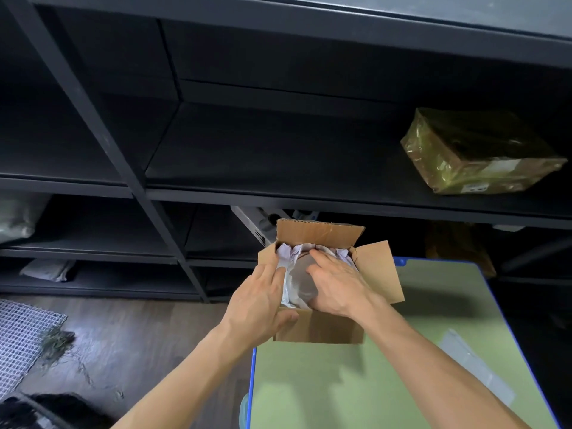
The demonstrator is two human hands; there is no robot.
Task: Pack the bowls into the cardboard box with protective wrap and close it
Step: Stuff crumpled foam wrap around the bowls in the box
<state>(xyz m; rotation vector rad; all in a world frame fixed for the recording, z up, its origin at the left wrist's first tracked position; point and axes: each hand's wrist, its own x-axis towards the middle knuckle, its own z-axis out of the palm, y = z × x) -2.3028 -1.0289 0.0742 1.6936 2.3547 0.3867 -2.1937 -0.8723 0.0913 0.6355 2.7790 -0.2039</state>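
The cardboard box [318, 329] stands in the middle of the frame, on the far left corner of a green-topped bench [312, 385] with a blue edge. Its back flap [315, 233] stands upright and its right flap [379, 267] is spread outward and tilted up. Crumpled white protective wrap [286, 252] lines the inside of the box, bunched along the far and left walls. A greyish round bowl [305, 274] lies among it, partly covered, and I cannot tell whether more bowls sit beneath. The left hand [260, 292] rests over the left rim of the box, with its fingers straight on the left flap and the edge of the wrap and its thumb against the front wall. Its grip is wide and closes on nothing. The right hand [337, 286] reaches into the box from the lower right and lies palm down on the bowl. Its fingers are loosely extended and their tips touch the wrap at the far side, so this grip is also wide and only presses. Dark shelving [216, 193] fills the upper part of the frame. A parcel wrapped in glossy tape [483, 153] sits on a shelf at the upper right, well apart from the box. Pale bags [18, 218] lie on the shelves at the left. A clear plastic piece [476, 370] lies on the bench at the lower right. A mesh mat [21, 332] lies on the wooden floor at the lower left.
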